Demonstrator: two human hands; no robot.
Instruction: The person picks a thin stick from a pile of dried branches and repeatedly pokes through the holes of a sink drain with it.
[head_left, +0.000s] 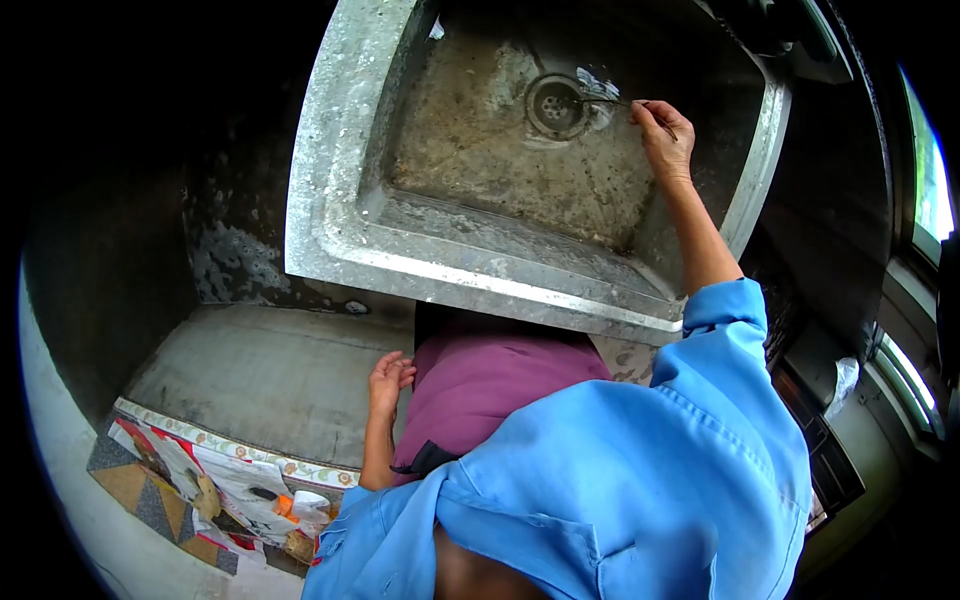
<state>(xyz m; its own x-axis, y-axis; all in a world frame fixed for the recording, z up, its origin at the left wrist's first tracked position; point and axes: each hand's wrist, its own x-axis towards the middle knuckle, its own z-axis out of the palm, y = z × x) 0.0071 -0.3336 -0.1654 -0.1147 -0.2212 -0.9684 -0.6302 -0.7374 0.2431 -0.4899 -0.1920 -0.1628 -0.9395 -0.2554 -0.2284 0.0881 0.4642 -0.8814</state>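
My right hand [664, 135] pinches a thin, dark, wire-like rod [606, 101], its tip at the round, grey drain [556, 105] left of my grip. Step in hand, apparently: working the tip there; the next move calls for a steady pinch.

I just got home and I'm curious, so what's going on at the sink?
A person in a blue shirt is at a worn grey sink. Their right hand pinches a thin dark stick, with its far end at the round drain. A whitish patch shows beside the drain; what it is isn't clear. Their left hand is down by their purple clothing, with nothing visible in it.
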